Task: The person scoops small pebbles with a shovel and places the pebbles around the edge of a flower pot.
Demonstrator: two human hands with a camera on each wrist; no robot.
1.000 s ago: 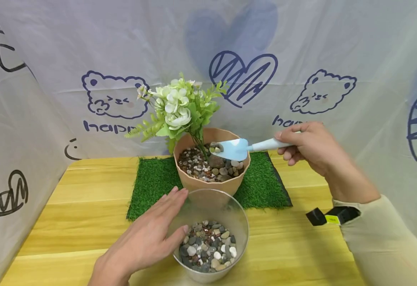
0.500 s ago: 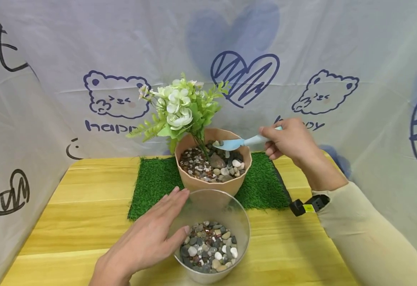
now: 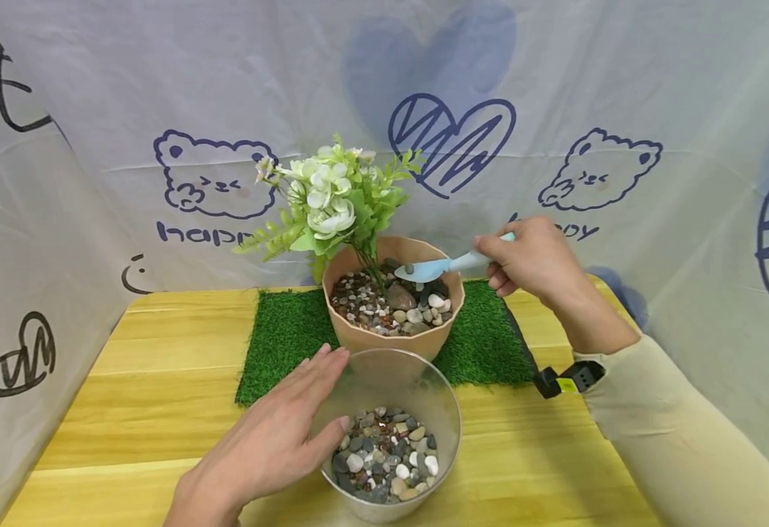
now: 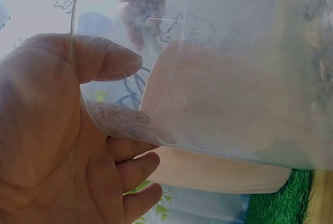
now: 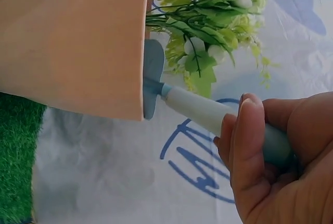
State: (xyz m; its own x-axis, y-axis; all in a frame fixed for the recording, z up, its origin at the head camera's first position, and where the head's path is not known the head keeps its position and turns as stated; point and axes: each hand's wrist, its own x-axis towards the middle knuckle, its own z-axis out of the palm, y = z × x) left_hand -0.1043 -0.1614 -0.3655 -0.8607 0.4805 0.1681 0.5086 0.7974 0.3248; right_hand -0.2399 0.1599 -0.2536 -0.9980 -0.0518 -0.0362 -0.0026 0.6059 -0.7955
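My right hand (image 3: 539,256) grips the pale handle of a light blue hand trowel (image 3: 424,270). The blade lies over the right side of a peach-coloured flowerpot (image 3: 384,342), with a dark pebble (image 3: 409,268) near its tip. In the right wrist view the trowel blade (image 5: 154,57) shows at the pot's rim. White artificial flowers (image 3: 328,194) with green leaves stand in the pot among pebbles (image 3: 417,316). My left hand (image 3: 272,432) holds the left rim of a clear plastic bucket (image 3: 447,410), thumb (image 4: 112,60) over the rim and fingers along the outside.
More mixed pebbles (image 3: 384,457) lie in the bottom of the bucket. The pot stands on a green turf mat (image 3: 490,351) on a wooden table (image 3: 140,395). White cloth (image 3: 595,80) with drawn bears and hearts hangs behind and at both sides.
My right hand has moved left and the trowel has tilted lower over the pot. Pebbles on its tip have slid off into the pot, leaving one. My left hand stays on the bucket.
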